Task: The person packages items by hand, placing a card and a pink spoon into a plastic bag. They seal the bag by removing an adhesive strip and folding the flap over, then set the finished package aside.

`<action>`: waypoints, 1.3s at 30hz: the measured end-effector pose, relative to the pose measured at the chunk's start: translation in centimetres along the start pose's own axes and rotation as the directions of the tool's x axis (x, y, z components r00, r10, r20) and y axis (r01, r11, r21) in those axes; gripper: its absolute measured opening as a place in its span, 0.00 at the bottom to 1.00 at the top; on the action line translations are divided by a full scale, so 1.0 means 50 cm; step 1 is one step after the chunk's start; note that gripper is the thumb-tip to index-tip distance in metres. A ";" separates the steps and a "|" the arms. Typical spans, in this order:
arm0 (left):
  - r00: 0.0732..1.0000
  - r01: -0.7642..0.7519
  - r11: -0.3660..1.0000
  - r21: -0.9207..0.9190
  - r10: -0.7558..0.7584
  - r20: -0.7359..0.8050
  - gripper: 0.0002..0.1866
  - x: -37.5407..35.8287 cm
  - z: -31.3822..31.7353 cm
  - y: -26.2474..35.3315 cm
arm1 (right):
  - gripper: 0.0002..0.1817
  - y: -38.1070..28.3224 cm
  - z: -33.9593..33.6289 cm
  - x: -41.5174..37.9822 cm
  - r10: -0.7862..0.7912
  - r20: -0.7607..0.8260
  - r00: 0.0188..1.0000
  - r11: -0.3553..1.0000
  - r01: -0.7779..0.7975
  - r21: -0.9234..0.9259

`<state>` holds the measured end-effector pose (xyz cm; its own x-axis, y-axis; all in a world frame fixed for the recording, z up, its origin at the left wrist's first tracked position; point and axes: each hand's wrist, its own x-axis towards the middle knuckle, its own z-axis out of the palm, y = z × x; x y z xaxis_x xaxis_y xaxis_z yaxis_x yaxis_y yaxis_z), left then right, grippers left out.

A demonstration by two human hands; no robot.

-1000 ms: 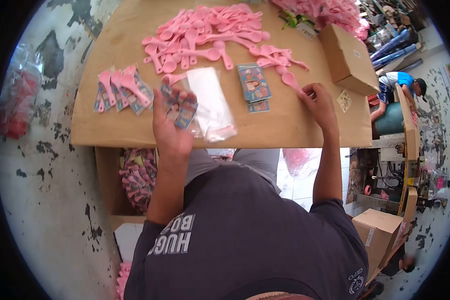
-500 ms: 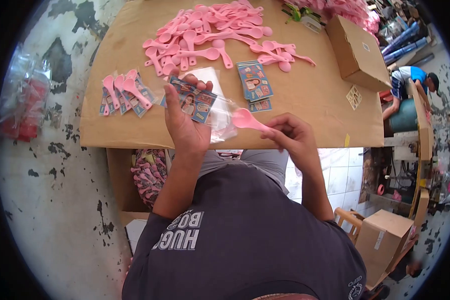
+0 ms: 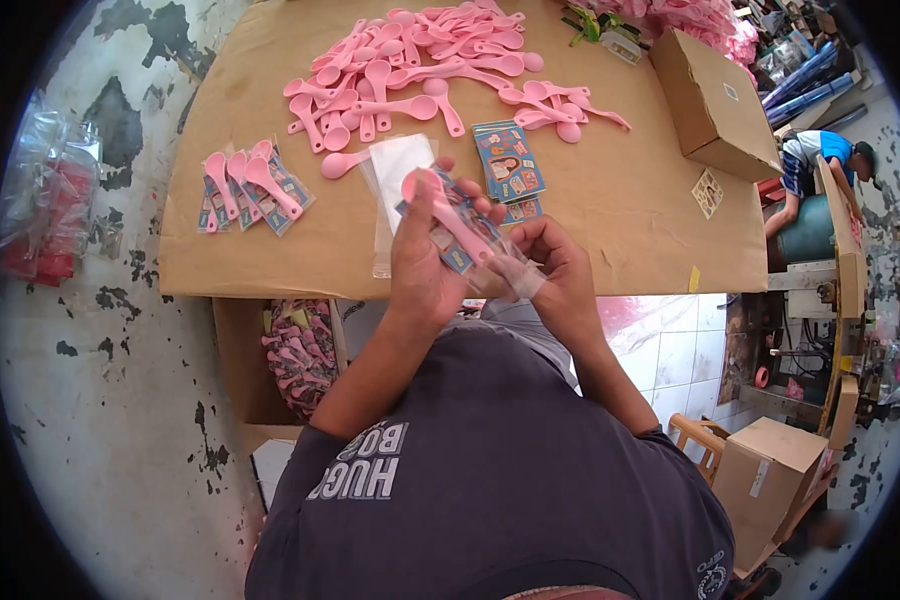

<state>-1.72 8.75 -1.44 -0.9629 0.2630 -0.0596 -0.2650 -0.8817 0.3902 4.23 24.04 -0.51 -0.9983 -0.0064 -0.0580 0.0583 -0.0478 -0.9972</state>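
A pink spoon lies over a blue printed card in a clear plastic bag. My left hand is closed around this packet, thumb near the spoon's bowl. Fingers of my right hand pinch the bag's loose end beside the handle tip. Just behind my left hand, white-looking plastic bags lie on the table. A stack of printed cards sits beyond my hands. Several bagged spoons with cards rest at the left.
Loose pink spoons are heaped at the back of the brown-covered table. A cardboard box stands at the right. Below the table edge, a box holds more packed spoons. Another person bends over at far right.
The spoon has gone from my right hand into the bag over the card. My left hand has moved right, and my right hand has shifted left onto the bag's end.
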 end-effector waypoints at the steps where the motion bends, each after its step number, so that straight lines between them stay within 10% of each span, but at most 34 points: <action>1: 0.999 0.034 0.999 0.020 -0.034 -0.009 0.26 -0.007 0.001 -0.002 | 0.12 0.008 0.003 0.002 0.002 0.004 1.000 1.000 -0.002 -0.004; 16: 0.994 0.089 0.993 0.075 -0.094 0.061 0.22 -0.023 -0.014 0.033 | 0.23 0.017 0.047 0.012 -0.191 -0.075 0.979 0.971 0.177 -0.160; 19: 0.993 0.105 0.993 0.061 -0.107 0.038 0.21 -0.028 -0.010 0.033 | 0.28 0.001 0.057 0.012 -0.457 -0.107 0.883 0.856 0.404 -0.321; 21: 0.992 0.119 0.992 0.052 -0.121 0.026 0.21 -0.027 -0.017 0.031 | 0.22 -0.006 0.042 0.011 -0.690 0.123 0.713 0.502 0.595 -0.627; 25: 0.993 0.114 0.993 0.038 -0.113 -0.010 0.20 -0.010 -0.036 0.045 | 0.13 -0.037 0.002 -0.007 -0.701 0.329 0.633 0.459 0.753 -0.471; 27: 0.995 0.100 0.993 0.060 -0.099 -0.020 0.20 -0.011 -0.030 0.058 | 0.09 -0.033 -0.023 -0.011 -0.681 0.206 0.703 0.677 0.712 -0.187; 32: 0.969 0.241 0.970 0.021 -0.242 0.051 0.24 -0.021 0.005 0.064 | 0.24 -0.059 -0.033 0.011 -0.611 0.239 0.755 0.522 0.611 -0.595; 39: 0.911 0.389 0.915 0.104 -0.399 0.105 0.28 -0.043 0.002 0.036 | 0.21 -0.053 -0.016 0.028 -0.575 0.370 0.729 0.542 0.679 -0.496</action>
<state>-0.12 6.63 -0.52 -0.7659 0.6329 -0.1132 -0.6120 -0.6638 0.4298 2.69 24.97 2.04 -0.7602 -0.3471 0.5492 -0.6481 0.4648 -0.6033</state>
